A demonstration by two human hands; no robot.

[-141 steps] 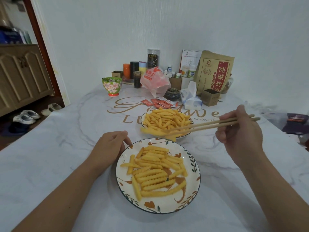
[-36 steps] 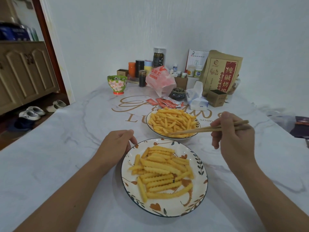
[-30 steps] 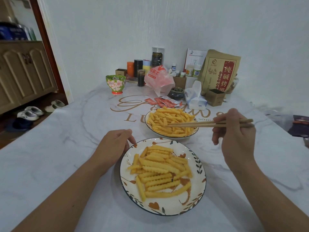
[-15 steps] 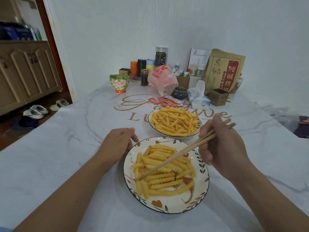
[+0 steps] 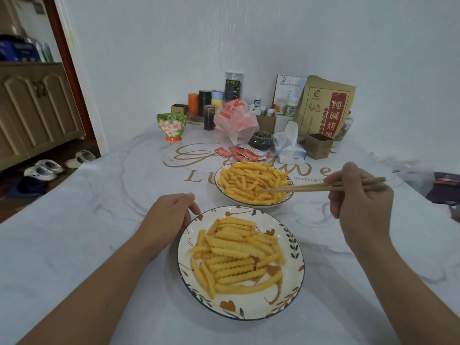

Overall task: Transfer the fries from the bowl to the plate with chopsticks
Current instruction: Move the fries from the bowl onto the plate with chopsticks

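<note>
The right hand [image 5: 361, 202] is closed around the chopsticks [image 5: 321, 187], whose tips reach into the fries [image 5: 251, 181] at the bowl's [image 5: 220, 188] four o'clock side. The left hand [image 5: 169, 215] rests loosely curled and empty at the plate's [image 5: 293, 247] ten o'clock rim, steadying it. The step looks like picking the next fry: best pinch one lying on top, near its middle (crinkle ridges help the hold), lift clear of the bowl rim, then carry it toward six o'clock onto the plate's pile [image 5: 236, 255].
</note>
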